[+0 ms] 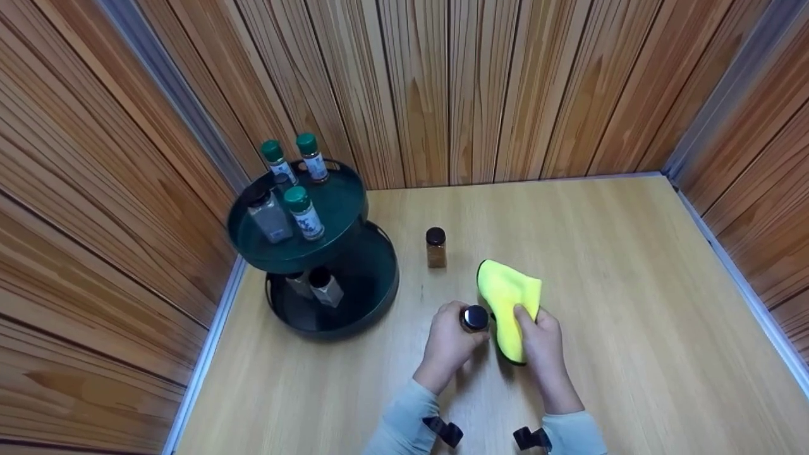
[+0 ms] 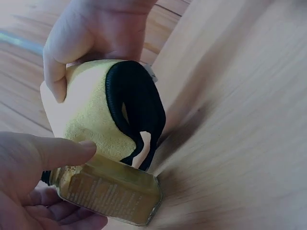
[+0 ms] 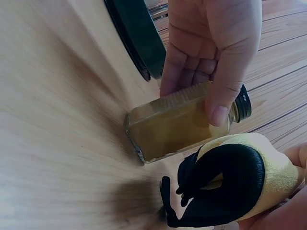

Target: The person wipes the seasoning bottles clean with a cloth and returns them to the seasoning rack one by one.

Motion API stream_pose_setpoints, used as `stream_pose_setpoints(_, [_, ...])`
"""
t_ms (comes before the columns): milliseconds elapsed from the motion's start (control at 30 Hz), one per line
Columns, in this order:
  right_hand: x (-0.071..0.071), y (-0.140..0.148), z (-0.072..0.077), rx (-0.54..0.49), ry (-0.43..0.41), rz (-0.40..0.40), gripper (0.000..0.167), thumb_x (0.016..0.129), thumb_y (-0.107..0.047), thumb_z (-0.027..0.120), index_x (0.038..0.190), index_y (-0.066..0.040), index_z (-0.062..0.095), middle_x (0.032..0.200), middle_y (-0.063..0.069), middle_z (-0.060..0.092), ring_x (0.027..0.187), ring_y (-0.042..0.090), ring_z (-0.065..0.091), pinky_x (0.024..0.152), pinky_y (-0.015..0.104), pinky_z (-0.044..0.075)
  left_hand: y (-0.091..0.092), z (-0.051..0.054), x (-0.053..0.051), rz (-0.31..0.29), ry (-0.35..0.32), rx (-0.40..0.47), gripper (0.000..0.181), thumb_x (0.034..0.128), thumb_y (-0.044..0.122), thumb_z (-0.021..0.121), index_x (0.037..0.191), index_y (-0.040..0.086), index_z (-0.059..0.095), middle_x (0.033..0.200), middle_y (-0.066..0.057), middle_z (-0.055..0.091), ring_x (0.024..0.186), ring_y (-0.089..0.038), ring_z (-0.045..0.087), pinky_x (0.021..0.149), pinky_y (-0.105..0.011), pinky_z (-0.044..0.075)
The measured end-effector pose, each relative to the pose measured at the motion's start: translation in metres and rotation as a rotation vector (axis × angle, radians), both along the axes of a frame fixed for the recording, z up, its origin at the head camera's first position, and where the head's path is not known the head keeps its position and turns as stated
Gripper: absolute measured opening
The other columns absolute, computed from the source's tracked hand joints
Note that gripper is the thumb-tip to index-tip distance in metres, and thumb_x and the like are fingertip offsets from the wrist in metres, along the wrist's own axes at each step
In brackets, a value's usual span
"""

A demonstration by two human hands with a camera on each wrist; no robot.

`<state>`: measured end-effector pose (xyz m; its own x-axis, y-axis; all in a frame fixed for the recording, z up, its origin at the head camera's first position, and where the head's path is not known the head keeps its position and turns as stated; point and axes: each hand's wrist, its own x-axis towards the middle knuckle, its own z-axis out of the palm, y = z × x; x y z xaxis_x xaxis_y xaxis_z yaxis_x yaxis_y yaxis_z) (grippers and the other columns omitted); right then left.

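Note:
My left hand (image 1: 450, 341) grips a square glass spice jar (image 3: 168, 127) with a black lid (image 1: 475, 317). Yellowish-brown powder fills much of the jar, and printed text shows on one side in the left wrist view. In my right hand (image 1: 545, 344) is a folded yellow cloth (image 1: 509, 303) with black edging, pinched between thumb and fingers. The cloth is close beside the jar; whether they touch I cannot tell. Beyond both hands, a second spice jar (image 1: 436, 248) with a dark lid and brown contents stands upright on the table.
A dark green two-tier round tray (image 1: 379, 303) stands at the left. Its upper tier holds several bottles, among them a green-capped bottle (image 1: 306, 215) and a larger dark-lidded jar (image 1: 270, 218). Jars including a dark-lidded one (image 1: 327, 289) sit below. Wood-panelled walls (image 1: 468, 95) enclose the table (image 1: 632, 284).

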<state>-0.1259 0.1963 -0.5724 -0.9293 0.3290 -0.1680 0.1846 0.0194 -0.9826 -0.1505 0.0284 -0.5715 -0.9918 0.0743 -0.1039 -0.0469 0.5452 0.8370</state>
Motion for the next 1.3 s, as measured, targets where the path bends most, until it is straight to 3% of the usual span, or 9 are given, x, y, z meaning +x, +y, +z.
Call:
stream_pose_setpoints(233, [0.0,-0.009,0.002,0.031,0.007,0.039,0.029,0.102,-0.022,0.063,0.107,0.007,0.067,0.08,0.004,0.066,0.071,0.016,0.06,0.066,0.027,0.051,-0.003,-0.004,0.0,-0.001,0.023,0.035,0.048,0.0723,0.017,0.094,0.114,0.017,0.072,0.108,0.005,0.064,0.105,-0.012,0.061,0.1,-0.038,0.051])
stream_pose_setpoints(500, [0.002,-0.016,0.006,0.117,0.111,0.183,0.022,0.1,-0.008,0.062,0.117,0.004,0.07,0.099,0.013,0.069,0.084,0.015,0.061,0.076,0.025,0.05,-0.001,-0.008,0.005,-0.016,0.074,0.082,0.045,0.0764,0.012,0.09,0.118,0.016,0.074,0.114,0.002,0.071,0.11,-0.014,0.064,0.1,-0.037,0.052])
stream_pose_setpoints(600, [0.002,-0.017,0.001,0.07,0.131,0.202,0.024,0.101,-0.003,0.058,0.12,0.006,0.068,0.1,0.014,0.069,0.085,0.015,0.06,0.078,0.024,0.05,-0.001,-0.008,0.006,-0.02,0.1,0.082,0.043,0.0768,0.011,0.089,0.117,0.016,0.074,0.115,0.002,0.072,0.111,-0.014,0.064,0.099,-0.035,0.053])
stream_pose_setpoints(733, [0.0,-0.02,-0.018,-0.04,0.047,0.14,0.026,0.103,-0.007,0.053,0.12,0.009,0.065,0.095,0.009,0.069,0.083,0.014,0.061,0.075,0.026,0.051,-0.001,-0.008,0.006,-0.012,0.063,0.097,0.044,0.0767,0.009,0.088,0.118,0.011,0.074,0.118,-0.004,0.073,0.115,-0.02,0.065,0.102,-0.039,0.052])
stream_pose_setpoints(867, [0.0,-0.021,-0.031,-0.056,-0.069,0.115,0.028,0.105,-0.012,0.051,0.122,0.007,0.063,0.091,0.004,0.069,0.081,0.014,0.061,0.073,0.027,0.051,-0.001,-0.005,0.005,-0.001,-0.012,0.121,0.05,0.0778,0.006,0.088,0.125,0.005,0.071,0.125,-0.009,0.071,0.121,-0.024,0.064,0.105,-0.043,0.05])
stream_pose_setpoints(1000, [-0.001,-0.021,-0.012,-0.076,-0.09,0.114,0.027,0.105,-0.014,0.052,0.119,0.007,0.063,0.087,0.003,0.068,0.078,0.014,0.061,0.071,0.028,0.051,-0.004,-0.003,0.004,-0.006,-0.038,0.115,0.048,0.0783,0.005,0.087,0.124,0.009,0.072,0.126,-0.005,0.071,0.123,-0.021,0.063,0.107,-0.044,0.049])
stream_pose_setpoints(1167, [-0.004,-0.019,0.021,-0.12,0.016,0.064,0.024,0.103,-0.014,0.056,0.107,0.008,0.065,0.079,0.003,0.066,0.071,0.015,0.062,0.064,0.028,0.052,-0.007,-0.004,0.005,-0.037,0.006,0.099,0.039,0.0779,0.007,0.087,0.113,0.02,0.075,0.114,0.007,0.074,0.115,-0.013,0.065,0.102,-0.038,0.051])
stream_pose_setpoints(1300, [-0.006,-0.023,0.022,-0.16,0.022,0.034,0.024,0.103,-0.013,0.055,0.108,0.009,0.063,0.08,0.003,0.067,0.071,0.014,0.063,0.064,0.027,0.053,-0.007,-0.006,0.004,-0.053,0.061,0.105,0.039,0.0778,0.005,0.086,0.114,0.014,0.075,0.113,0.001,0.075,0.114,-0.019,0.067,0.099,-0.036,0.053])
